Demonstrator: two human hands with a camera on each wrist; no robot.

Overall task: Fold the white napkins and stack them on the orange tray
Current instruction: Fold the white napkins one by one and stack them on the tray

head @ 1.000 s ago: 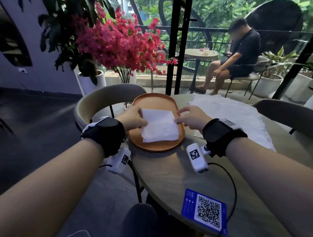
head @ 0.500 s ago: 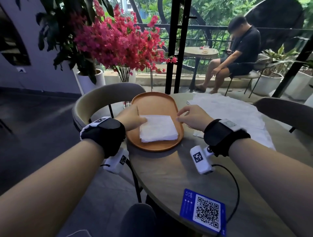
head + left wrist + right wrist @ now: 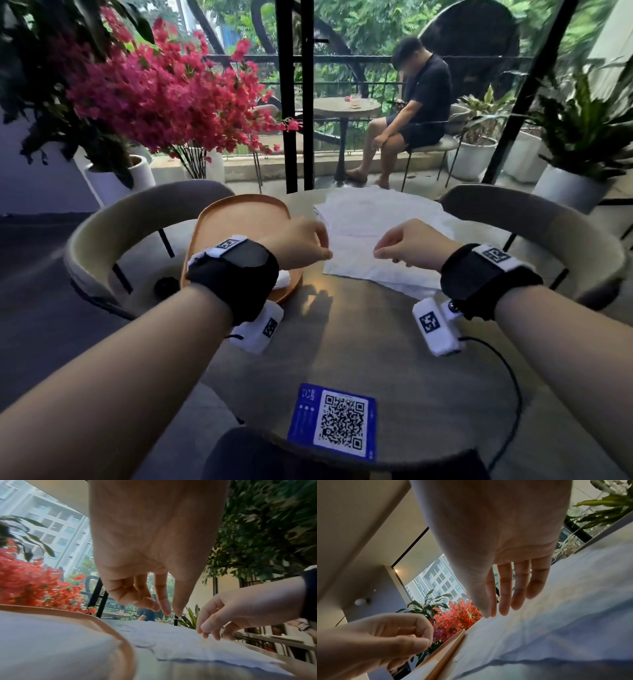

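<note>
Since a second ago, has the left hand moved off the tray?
Yes. The left hand has shifted right, off the orange tray, toward the unfolded napkins.

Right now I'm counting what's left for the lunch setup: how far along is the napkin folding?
Done: one folded napkin lies on the orange tray. In hand: nothing yet; the left hand and right hand hover, empty, over the unfolded napkins on the table. Left: that loose pile, count unclear.
</note>
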